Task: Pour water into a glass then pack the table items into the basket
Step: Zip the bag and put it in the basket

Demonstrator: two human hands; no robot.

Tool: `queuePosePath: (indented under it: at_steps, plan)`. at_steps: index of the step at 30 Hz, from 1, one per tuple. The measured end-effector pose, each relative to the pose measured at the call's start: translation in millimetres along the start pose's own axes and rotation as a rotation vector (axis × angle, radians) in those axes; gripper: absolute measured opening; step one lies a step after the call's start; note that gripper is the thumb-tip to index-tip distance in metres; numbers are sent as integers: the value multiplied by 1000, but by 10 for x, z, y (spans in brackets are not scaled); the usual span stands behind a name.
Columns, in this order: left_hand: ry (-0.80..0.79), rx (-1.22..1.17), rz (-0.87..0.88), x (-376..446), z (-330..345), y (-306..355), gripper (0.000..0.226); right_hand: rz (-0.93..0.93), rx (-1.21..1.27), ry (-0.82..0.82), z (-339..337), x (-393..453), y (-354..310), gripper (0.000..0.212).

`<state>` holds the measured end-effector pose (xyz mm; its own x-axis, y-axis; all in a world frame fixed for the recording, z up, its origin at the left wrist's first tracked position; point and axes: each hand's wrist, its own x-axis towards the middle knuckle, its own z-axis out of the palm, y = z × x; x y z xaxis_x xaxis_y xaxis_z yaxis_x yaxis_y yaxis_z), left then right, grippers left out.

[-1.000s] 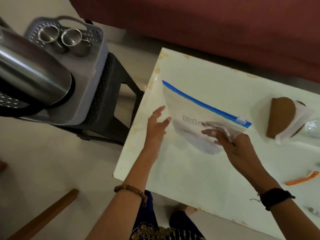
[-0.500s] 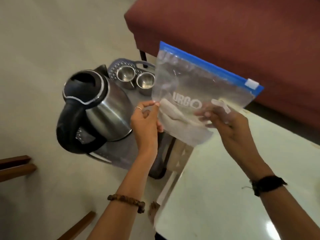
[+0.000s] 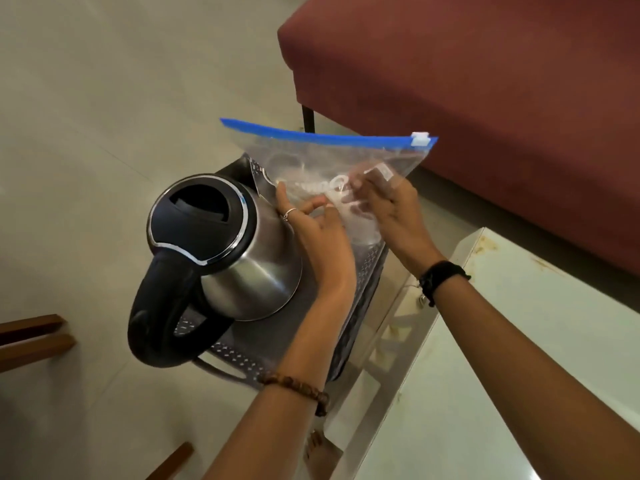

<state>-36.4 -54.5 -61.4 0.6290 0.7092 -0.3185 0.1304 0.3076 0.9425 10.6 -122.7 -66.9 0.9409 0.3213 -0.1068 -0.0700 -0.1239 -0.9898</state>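
Above the grey basket (image 3: 363, 282), beside a steel kettle (image 3: 242, 258), a clear zip bag (image 3: 332, 157) is gripped by left hand (image 3: 318, 237) and right hand (image 3: 394, 209).

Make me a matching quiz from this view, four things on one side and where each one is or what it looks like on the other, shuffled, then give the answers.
Things:
1. kettle
2. zip bag
3. bead bracelet
4. sofa

Descriptions:
A. on the left wrist
B. dark red, beyond the basket
C. standing in the basket, lid shut
D. held over the basket by both the left hand and right hand

Pairs: 1-C, 2-D, 3-A, 4-B
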Motion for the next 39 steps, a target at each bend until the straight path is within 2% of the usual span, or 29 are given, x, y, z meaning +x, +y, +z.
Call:
queuePosePath:
  at_steps: [5, 8, 11, 14, 19, 24, 26, 28, 31, 33, 39]
  plan:
    - [-22, 90, 128, -248, -28, -107, 71, 13, 125, -162, -4, 200, -25, 14]
    - [-49, 139, 128, -386, -18, -188, 73, 25, 0, -219, -119, 281, -19, 17]
    - [-75, 158, 81, -389, 15, -245, 78, 31, -79, -213, -162, 308, 72, 21]
    - [-62, 219, 35, -272, 25, -301, 82, 75, -18, -165, -32, 260, 169, 13]
    - [-49, 315, 68, -119, -37, -426, 82, 75, 45, -71, 173, 155, 282, 17]
    - [-114, 420, 84, -26, -111, -559, 80, 7, -199, -95, 84, 118, 348, 16]
    - [-147, 450, 71, 7, -123, -579, 82, 32, -248, -49, -8, 51, 340, 31]
    - [-180, 453, 51, 35, -133, -583, 85, 43, -459, -8, -79, -19, 334, 34]
    - [-220, 443, 13, 67, -173, -570, 85, 4, -805, -12, -85, -80, 345, 24]
    - [-228, 455, 15, 75, -200, -569, 84, -14, -829, -22, -1, -71, 321, 18]
    - [-240, 479, 22, 44, -216, -568, 86, -36, -630, -143, 327, 209, 249, 15]
